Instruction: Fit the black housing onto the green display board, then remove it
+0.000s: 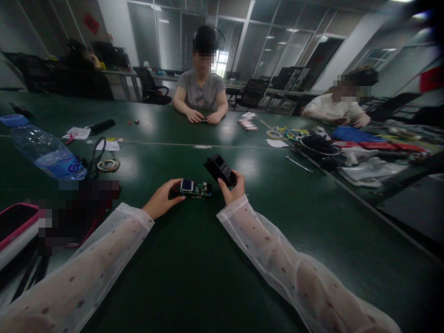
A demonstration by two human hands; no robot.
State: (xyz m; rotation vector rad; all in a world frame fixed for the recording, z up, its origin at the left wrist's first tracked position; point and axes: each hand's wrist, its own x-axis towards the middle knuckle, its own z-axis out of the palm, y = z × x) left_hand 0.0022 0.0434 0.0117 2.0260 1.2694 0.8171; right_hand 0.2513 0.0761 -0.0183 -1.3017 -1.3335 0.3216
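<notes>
My left hand (165, 198) pinches one end of a green circuit board (199, 189), which has a small square screen (188, 185) on its left part. Components and connectors stand on the board's right part. In my right hand (234, 187) is a black plastic case (221, 170), tilted, with a dark window and small openings in its face. The thumb and fingers grip its lower right end. Board and case are held apart, side by side, with the case a little farther from me. Both sit over the green tabletop (208, 259).
On the left are a water bottle (52, 152), a beaded bracelet (108, 165) and a pink-rimmed object (19, 219). To the right lie a wrench (298, 163), coiled cables (287, 134) and plastic bags (367, 166). One person (201, 88) sits opposite, another (338, 104) at far right.
</notes>
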